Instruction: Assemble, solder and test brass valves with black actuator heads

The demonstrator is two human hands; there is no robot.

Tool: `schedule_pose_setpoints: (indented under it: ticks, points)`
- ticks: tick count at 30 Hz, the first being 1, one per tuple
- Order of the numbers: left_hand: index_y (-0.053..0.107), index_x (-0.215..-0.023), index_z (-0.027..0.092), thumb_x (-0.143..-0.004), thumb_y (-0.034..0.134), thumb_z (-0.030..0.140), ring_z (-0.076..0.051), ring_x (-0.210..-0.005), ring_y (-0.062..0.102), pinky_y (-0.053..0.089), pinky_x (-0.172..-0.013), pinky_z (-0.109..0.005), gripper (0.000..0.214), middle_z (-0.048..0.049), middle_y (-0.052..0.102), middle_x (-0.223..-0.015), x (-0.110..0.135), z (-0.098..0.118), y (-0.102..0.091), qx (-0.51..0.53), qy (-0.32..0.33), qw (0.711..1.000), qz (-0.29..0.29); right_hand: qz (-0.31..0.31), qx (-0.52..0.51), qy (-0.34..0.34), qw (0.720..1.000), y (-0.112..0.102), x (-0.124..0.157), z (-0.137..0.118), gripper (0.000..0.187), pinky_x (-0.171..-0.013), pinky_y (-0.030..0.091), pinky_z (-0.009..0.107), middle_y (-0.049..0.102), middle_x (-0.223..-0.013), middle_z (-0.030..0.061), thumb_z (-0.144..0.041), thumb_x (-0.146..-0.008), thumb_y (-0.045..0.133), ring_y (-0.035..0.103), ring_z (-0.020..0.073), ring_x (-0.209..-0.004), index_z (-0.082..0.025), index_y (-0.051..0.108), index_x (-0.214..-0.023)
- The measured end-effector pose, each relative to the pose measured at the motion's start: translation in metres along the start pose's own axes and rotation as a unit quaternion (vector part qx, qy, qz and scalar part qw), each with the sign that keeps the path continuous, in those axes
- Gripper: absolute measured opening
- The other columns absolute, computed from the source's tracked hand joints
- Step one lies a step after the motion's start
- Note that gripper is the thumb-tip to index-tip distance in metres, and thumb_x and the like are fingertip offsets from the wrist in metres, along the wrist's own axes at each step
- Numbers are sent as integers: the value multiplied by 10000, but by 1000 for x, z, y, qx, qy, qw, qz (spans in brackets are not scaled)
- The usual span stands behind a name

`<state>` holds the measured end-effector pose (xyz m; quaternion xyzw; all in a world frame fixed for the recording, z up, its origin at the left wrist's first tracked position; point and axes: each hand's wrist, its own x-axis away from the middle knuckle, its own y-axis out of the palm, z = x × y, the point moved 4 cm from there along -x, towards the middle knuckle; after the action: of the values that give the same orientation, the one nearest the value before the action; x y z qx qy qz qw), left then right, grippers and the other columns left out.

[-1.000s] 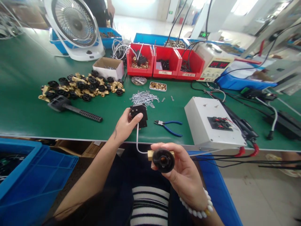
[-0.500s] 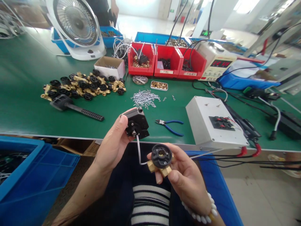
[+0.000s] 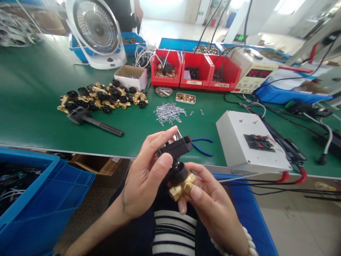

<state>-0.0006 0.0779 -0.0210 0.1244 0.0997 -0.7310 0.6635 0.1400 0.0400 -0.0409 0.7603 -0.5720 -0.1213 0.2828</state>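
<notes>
My left hand [image 3: 145, 174] grips a black actuator housing [image 3: 176, 147] from its left side, with the thumb in front and the fingers over the top. Below it, my right hand [image 3: 213, 199] holds a brass valve body [image 3: 182, 188] between thumb and fingers. The valve's round black collar [image 3: 179, 173] faces up against the housing's underside; whether the two are joined I cannot tell. Behind the housing lie blue-handled pliers [image 3: 204, 146], their jaws hidden. A pile of small wire clips [image 3: 170, 113] is on the green table beyond my hands.
Brass valves with black collars [image 3: 103, 97] are heaped at the left, near a black mallet-like tool [image 3: 94, 122]. A grey box [image 3: 253, 142] stands at right. Red bins [image 3: 197, 73], a fan [image 3: 97, 33] and a power supply [image 3: 253, 73] line the back. A blue crate [image 3: 26, 206] sits lower left.
My left hand has brought the housing down and right, turning it over onto the valve's collar. My right hand has tilted the valve slightly. The view has shifted a little left.
</notes>
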Motion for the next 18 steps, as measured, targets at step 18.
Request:
schedule_pose_setpoints:
  ticks: [18]
  points:
    - [193,-1544,338,-820,703,524,-330,-1450,326,403,-1146,-472,905,-105,304,-1578,11,1,6,-317,97,940,-77,118,74,-58,989,-16,-9,-8,323,-480,427,195,695,-732,-2,-449,-875,679,495,73,-493,-237,612,-1109]
